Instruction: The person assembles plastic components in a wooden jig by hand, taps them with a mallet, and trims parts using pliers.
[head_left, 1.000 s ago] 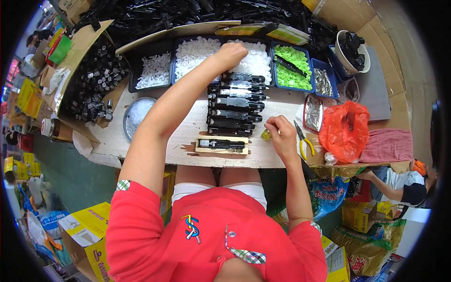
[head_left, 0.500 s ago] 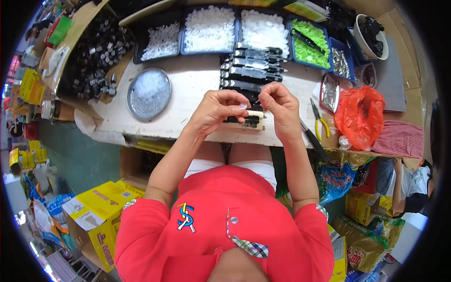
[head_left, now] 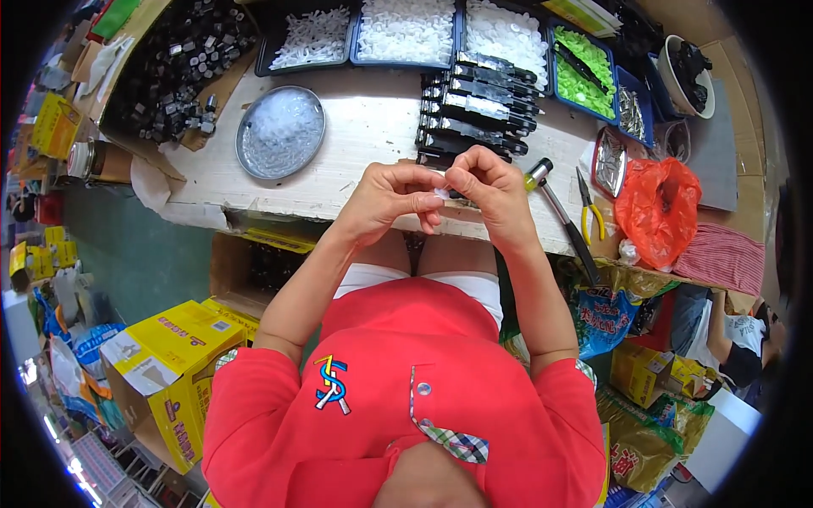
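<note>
Just above the table's front edge, both hands meet in front of me. My left hand (head_left: 385, 201) is closed in a pinch on a small clear plastic piece (head_left: 442, 193). Right beside it, the thumb and forefinger of my right hand (head_left: 498, 201) press together close to that piece; whatever they hold is too small to make out. Beyond the hands lies a stack of black parts with shiny metal strips (head_left: 478, 106), laid side by side. Part of the jig or block under my hands is hidden by the fingers.
A round metal dish (head_left: 292, 161) with clear small pieces stands left. Trays of white pieces (head_left: 406, 34) and green pieces (head_left: 580, 72) line the back. To the right lie a hammer (head_left: 563, 212), yellow-handled pliers (head_left: 590, 212) and a red plastic bag (head_left: 656, 207).
The view has shifted, so the table things sit farther right and higher. My hands stay together, fingertips closer around the clear piece. The hammer's head now shows beside my right hand.
</note>
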